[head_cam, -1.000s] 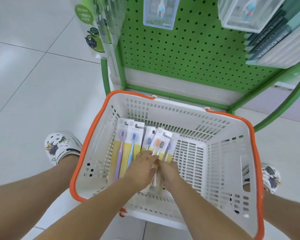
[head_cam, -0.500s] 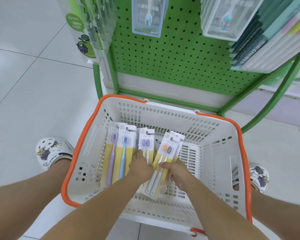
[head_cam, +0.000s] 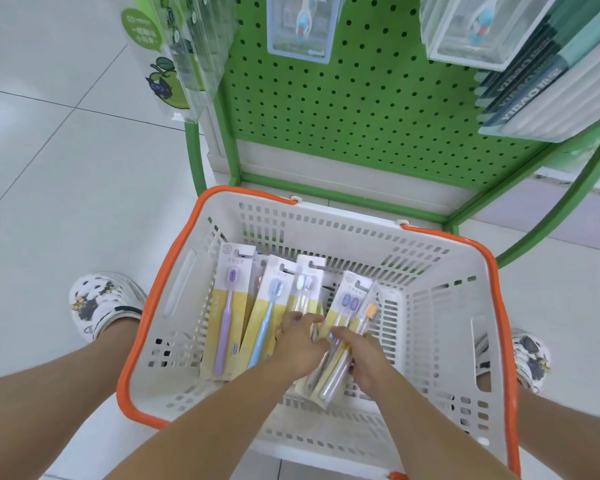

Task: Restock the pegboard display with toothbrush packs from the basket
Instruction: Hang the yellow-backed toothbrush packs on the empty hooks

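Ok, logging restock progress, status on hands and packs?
Right hand gripping two-brush pack. Left hand on packs beside it. All inside basket. Nothing blocking.

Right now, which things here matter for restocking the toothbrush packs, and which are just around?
For the job:
toothbrush packs
basket
green pegboard
left hand, touching the packs
right hand, gripping a few packs

Just around:
hanging blue blister pack
boxed stock at upper right
floor tiles

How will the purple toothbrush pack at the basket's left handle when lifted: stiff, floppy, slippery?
The purple toothbrush pack looks like a thin flat card, so probably light and somewhat bendy. Its clear front seems glossy, so maybe slippery. It leans on the basket wall, so it may slide when nudged.
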